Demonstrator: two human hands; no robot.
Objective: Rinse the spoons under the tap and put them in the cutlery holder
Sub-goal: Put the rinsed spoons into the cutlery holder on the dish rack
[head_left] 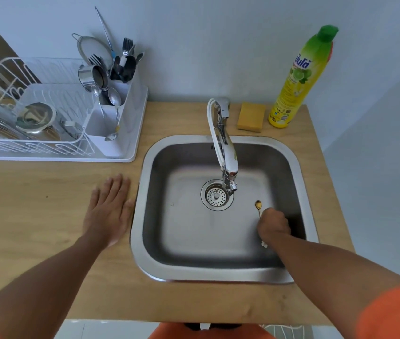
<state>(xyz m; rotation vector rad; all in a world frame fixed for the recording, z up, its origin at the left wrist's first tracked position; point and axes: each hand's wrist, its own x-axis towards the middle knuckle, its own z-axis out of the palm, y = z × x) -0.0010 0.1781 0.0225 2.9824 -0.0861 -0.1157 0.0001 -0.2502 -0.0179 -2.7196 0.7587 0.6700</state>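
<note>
A small gold spoon (pixel 258 205) lies low in the steel sink (pixel 218 272), right of the drain. My right hand (pixel 274 225) is closed around its handle; the bowl sticks out toward the tap, and a white flower-shaped handle end shows below my wrist. The chrome tap (pixel 227 155) arches over the drain with no water visible. My left hand (pixel 109 209) rests flat on the wooden counter, fingers apart, left of the sink. The white cutlery holder (pixel 130 94) stands at the right end of the dish rack, holding forks, dark utensils and silver spoons.
A white wire dish rack (pixel 23 111) on a tray holds steel bowls, a pot and a strainer. A yellow sponge (pixel 251 116) and a green-capped dish soap bottle (pixel 299 79) stand behind the sink. The counter edge runs close to my body.
</note>
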